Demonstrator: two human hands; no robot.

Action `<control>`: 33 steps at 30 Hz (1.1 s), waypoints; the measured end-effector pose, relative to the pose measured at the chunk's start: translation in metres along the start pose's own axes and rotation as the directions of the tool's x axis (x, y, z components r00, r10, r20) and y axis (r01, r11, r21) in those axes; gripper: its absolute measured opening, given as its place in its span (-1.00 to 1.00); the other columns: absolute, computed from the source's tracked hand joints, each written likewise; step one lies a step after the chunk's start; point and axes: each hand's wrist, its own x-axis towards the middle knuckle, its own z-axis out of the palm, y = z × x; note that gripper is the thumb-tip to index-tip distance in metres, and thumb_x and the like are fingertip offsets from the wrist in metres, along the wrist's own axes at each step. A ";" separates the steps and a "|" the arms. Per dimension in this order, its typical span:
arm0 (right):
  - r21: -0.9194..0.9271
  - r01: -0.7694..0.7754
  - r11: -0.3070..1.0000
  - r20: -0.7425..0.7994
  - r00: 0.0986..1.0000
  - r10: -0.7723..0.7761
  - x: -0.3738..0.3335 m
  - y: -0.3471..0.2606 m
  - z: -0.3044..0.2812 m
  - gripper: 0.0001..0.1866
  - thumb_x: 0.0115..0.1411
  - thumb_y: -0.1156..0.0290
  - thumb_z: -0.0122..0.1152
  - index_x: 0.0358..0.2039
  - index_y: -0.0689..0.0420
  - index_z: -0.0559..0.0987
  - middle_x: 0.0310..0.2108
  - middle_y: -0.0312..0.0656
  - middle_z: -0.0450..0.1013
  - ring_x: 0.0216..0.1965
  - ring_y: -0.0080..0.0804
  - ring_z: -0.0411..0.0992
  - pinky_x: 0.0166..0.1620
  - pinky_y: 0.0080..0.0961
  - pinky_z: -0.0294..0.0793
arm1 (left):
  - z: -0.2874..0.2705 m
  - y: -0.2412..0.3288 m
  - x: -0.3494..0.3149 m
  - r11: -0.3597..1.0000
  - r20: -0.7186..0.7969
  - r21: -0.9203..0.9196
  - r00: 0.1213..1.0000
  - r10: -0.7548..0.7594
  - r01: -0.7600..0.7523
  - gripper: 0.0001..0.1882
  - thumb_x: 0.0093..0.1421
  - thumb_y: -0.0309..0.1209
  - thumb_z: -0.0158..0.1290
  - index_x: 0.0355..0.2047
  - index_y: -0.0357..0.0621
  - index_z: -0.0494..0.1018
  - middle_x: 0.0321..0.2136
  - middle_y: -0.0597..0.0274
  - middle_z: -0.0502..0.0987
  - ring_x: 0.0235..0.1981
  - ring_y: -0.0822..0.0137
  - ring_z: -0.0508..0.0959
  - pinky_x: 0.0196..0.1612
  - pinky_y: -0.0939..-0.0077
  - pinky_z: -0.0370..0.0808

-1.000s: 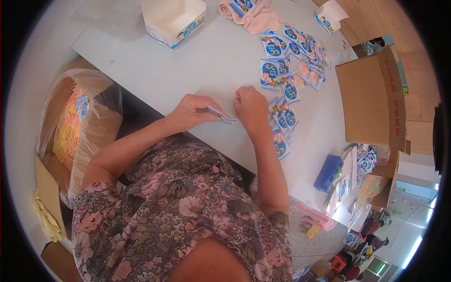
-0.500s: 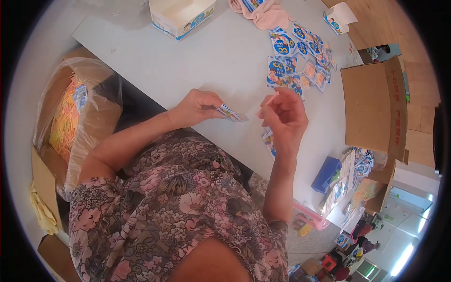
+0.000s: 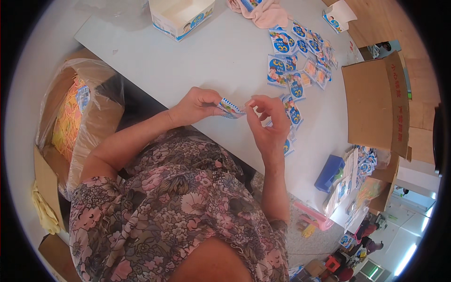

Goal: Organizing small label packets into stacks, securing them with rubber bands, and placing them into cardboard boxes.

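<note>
My left hand (image 3: 202, 107) pinches a small blue, white and striped packet (image 3: 230, 109) over the near edge of the table, between thumb and fingers. At the packet's other end, my right hand (image 3: 270, 120) has its thumb and index finger closed together, and the fingertips reach the packet's clear edge. A small pale bit shows at those fingertips, too small to make out. Several similar packets (image 3: 296, 87) lie loose beyond my right hand, and more of them (image 3: 291, 113) are partly hidden behind it.
A white open box (image 3: 183, 21) stands at the far side of the table, near a pink cloth (image 3: 270, 16). To the left, a plastic-lined carton (image 3: 101, 105) holds orange and yellow strips (image 3: 68, 117). A cardboard box (image 3: 371, 105), a blue container (image 3: 327, 174) and a smaller open box (image 3: 340, 16) stand right.
My right hand has moved left to the packet's end; before, it was apart with a thin pale pink strip between its fingers. My left hand has barely moved.
</note>
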 end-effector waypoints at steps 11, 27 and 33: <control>-0.087 0.188 0.978 0.096 0.979 -0.179 0.005 0.000 -0.008 -0.86 -0.01 0.65 0.28 -0.41 0.15 0.59 -0.36 -0.24 0.54 -0.32 -0.37 0.43 -0.22 -0.47 0.40 | 0.002 0.000 -0.003 1.000 0.001 -0.029 1.000 -0.003 0.003 -0.79 0.09 -0.60 0.20 -0.23 -0.23 0.57 -0.32 0.21 0.58 -0.26 0.42 0.55 -0.15 0.55 0.46; -0.057 -0.053 0.997 -0.152 0.987 0.044 -0.016 0.010 0.004 -0.77 0.14 0.62 0.12 -0.16 0.29 0.56 -0.22 -0.06 0.55 -0.22 -0.29 0.54 -0.14 -0.43 0.49 | -0.032 0.055 -0.011 0.971 -0.201 0.238 0.978 0.059 -0.010 -0.88 0.12 -0.61 0.17 -0.30 -0.29 0.54 -0.35 0.19 0.62 -0.29 0.42 0.59 -0.15 0.54 0.50; -0.177 -0.096 0.980 -0.019 0.995 0.094 -0.083 0.040 0.007 -0.83 0.13 0.59 0.15 -0.24 0.27 0.59 -0.28 -0.06 0.55 -0.23 -0.23 0.52 -0.12 -0.39 0.47 | -0.117 0.175 -0.006 0.947 -0.641 0.305 0.714 0.281 -0.099 -0.86 0.16 -0.64 0.11 -0.25 -0.30 0.52 -0.24 0.21 0.59 -0.17 0.38 0.56 -0.03 0.46 0.50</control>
